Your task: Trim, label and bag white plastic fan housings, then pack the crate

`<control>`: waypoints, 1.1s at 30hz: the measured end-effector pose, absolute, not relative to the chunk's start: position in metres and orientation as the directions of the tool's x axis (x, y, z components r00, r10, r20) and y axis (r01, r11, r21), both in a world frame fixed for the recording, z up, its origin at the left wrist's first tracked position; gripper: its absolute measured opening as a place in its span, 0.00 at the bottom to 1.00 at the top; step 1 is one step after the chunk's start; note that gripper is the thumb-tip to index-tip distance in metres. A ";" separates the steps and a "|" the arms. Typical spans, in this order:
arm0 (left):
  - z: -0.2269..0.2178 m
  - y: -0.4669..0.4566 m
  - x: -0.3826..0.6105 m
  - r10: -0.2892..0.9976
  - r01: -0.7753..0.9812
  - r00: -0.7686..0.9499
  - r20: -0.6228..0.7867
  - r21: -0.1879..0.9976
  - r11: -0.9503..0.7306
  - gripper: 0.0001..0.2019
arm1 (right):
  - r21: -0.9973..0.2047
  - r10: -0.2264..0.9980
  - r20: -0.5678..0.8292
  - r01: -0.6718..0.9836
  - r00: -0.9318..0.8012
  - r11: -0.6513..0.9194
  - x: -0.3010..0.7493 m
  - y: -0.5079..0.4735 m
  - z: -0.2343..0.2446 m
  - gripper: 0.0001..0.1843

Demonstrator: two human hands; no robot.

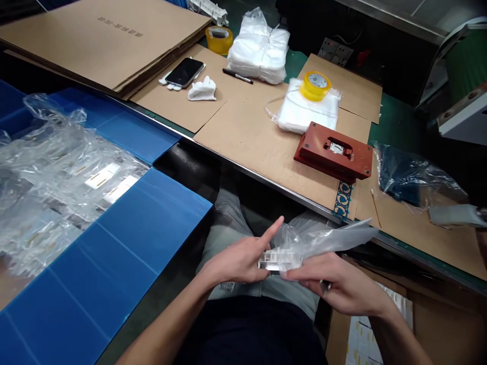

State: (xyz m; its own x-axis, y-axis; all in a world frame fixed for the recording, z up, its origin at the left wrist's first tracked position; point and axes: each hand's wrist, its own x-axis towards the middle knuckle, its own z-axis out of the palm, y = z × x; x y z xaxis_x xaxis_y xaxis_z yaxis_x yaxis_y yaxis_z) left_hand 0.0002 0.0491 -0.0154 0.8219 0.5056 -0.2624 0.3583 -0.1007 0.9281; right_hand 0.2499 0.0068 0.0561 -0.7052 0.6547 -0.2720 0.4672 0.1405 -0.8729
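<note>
Over my lap, both hands hold a small clear plastic part (274,257) that sits partly inside a thin clear plastic bag (327,238). My left hand (240,259) grips the part's left end, its forefinger stretched up along the bag. My right hand (337,283) pinches the bag's lower edge and the part from the right. The bag's loose end trails to the right over the table edge.
A red-brown fixture block (335,151) lies on cardboard sheets (251,132) on the table ahead. Two yellow tape rolls (315,85), white bagged stacks (259,46), a phone (184,72) and a pen (238,76) lie farther back. A blue bin (114,253) with several clear bags (49,167) is at my left.
</note>
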 end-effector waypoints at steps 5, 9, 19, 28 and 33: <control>-0.010 0.046 0.008 0.584 0.426 0.754 -0.301 0.901 -0.086 0.24 | -0.688 0.509 -0.460 0.655 -0.727 0.313 0.249 0.009 0.078 0.37; -0.019 0.042 -0.001 0.675 0.375 0.636 -0.375 0.914 0.156 0.16 | -0.569 0.650 -0.448 0.756 -0.614 0.323 0.268 0.007 0.074 0.36; -0.041 0.023 0.003 0.634 -0.188 0.518 -0.574 0.646 0.739 0.25 | -0.886 0.808 -0.350 0.447 -0.475 -0.122 0.250 -0.019 0.020 0.07; -0.039 0.027 0.005 0.654 -0.077 0.469 -0.594 0.710 0.700 0.24 | -0.841 0.941 -0.239 0.434 0.238 -0.323 0.240 -0.017 0.018 0.28; -0.043 0.023 0.011 0.655 -0.044 0.422 -0.627 0.707 0.705 0.20 | -0.673 0.994 0.073 0.740 0.077 -0.008 0.237 -0.013 0.016 0.07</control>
